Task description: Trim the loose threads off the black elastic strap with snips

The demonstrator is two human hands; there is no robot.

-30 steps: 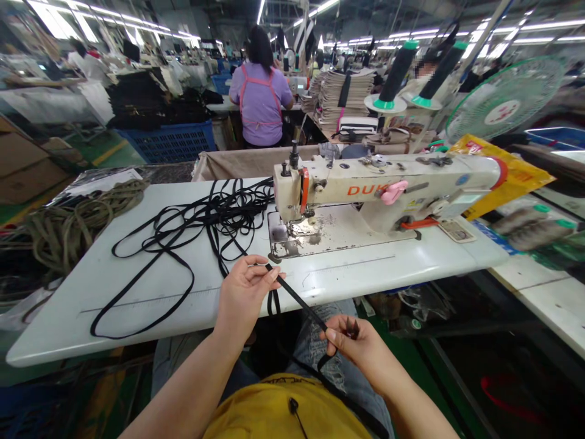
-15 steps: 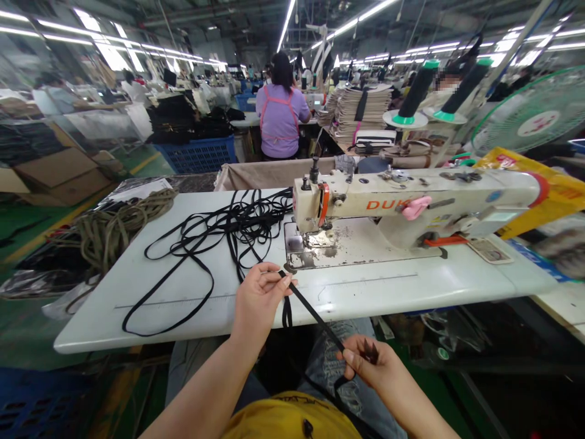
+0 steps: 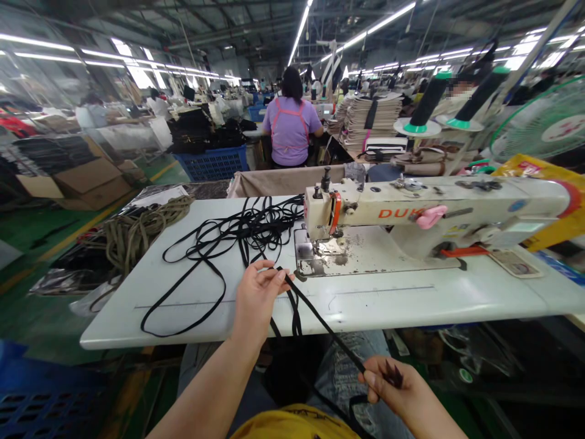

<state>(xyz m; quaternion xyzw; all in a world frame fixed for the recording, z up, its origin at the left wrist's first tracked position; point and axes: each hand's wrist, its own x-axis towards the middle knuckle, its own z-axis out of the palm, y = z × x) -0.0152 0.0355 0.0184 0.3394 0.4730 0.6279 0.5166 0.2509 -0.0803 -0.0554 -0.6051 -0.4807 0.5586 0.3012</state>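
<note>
A narrow black strap (image 3: 325, 325) runs taut between my two hands in front of the white sewing table (image 3: 183, 305). My left hand (image 3: 256, 299) pinches it at the table's front edge, fingers closed on it. My right hand (image 3: 397, 390) grips the lower end near my lap, closed round the strap. More of the same strap lies in a loose tangle (image 3: 237, 231) on the table, left of the cream sewing machine (image 3: 411, 213). A loop of strap hangs down over the table edge below my left hand.
A heap of olive cord (image 3: 132, 235) lies at the table's left end. A person in a purple shirt (image 3: 290, 125) sits with their back to me beyond the table. Thread cones (image 3: 428, 100), a green fan (image 3: 548, 125), a yellow bag (image 3: 548, 177) and a blue crate (image 3: 214, 163) stand around.
My right hand has drawn down and to the right, lengthening the taut strap between my hands. The left hand keeps its pinch. The view has tilted up and shifted.
</note>
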